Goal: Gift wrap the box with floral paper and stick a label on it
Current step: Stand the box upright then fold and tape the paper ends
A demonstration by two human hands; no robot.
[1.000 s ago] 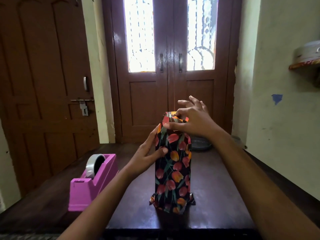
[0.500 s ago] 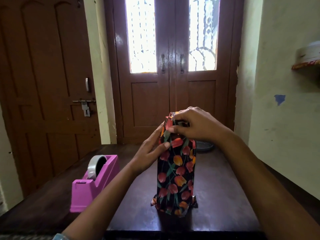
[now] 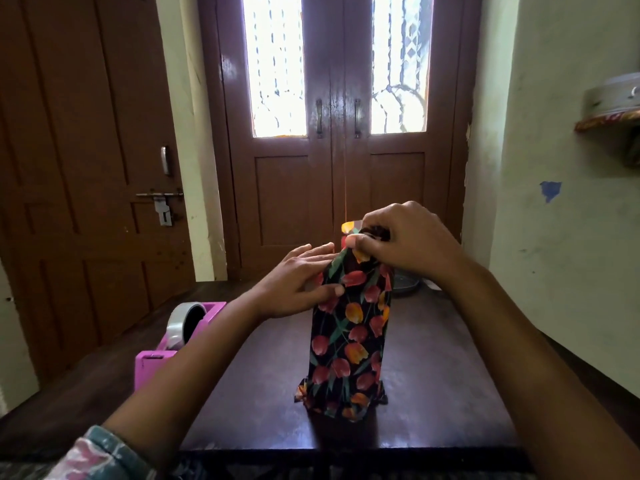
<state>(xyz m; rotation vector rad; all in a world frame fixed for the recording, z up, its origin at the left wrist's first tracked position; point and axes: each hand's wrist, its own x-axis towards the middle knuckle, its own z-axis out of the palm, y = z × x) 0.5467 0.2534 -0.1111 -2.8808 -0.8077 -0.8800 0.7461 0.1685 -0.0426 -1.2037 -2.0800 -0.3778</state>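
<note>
While our left hand (image 3: 294, 285) lays straight fingers (image 3: 313, 252) along the upright box (image 3: 346, 341), our right hand (image 3: 405, 244) pinches its top paper (image 3: 348, 226); it stands central on the surface (image 3: 450, 375), dispenser (image 3: 152, 368) by the left edge.

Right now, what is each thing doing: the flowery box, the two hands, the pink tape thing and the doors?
Box: upright on the table, covered in floral paper.
Left hand: flat against the box's left side, thumb on its front.
Right hand: fingers curled, pinching the floral paper at the top.
Tape dispenser: on the table, roll loaded, untouched.
Double door: shut.
</note>
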